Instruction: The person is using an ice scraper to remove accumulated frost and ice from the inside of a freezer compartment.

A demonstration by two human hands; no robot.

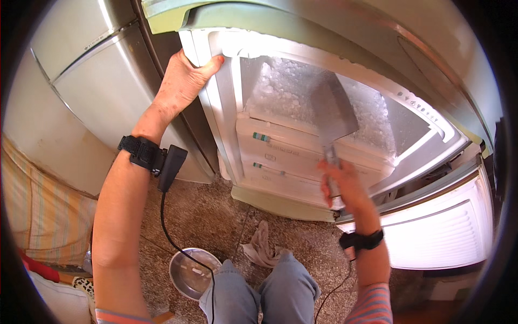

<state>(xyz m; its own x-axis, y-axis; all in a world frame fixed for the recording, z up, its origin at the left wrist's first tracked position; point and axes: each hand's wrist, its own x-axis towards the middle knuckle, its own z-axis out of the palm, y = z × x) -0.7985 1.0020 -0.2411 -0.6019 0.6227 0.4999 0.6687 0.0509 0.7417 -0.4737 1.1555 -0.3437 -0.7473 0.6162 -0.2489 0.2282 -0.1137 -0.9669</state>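
Observation:
My left hand [184,81] grips the white left edge of an open freezer compartment [224,121], its thumb over the front rim. In my right hand [344,180] is the handle of a broad, flat-bladed metal tool [334,107], perhaps a spatula or scraper; motion blurs both. The blade points up into the compartment, in front of the frost [279,93]; whether it touches the frost I cannot tell. Thick, lumpy white frost covers the inside. Below it, white drawer fronts [283,162] with small green marks are shut.
A freezer door [437,227] stands open at the right. On the speckled floor [162,218] are a metal basin [192,273] holding some water and pale pieces, and a crumpled cloth [263,247]. Another refrigerator [101,89] stands at the left. A black cable [164,218] hangs from my left wrist.

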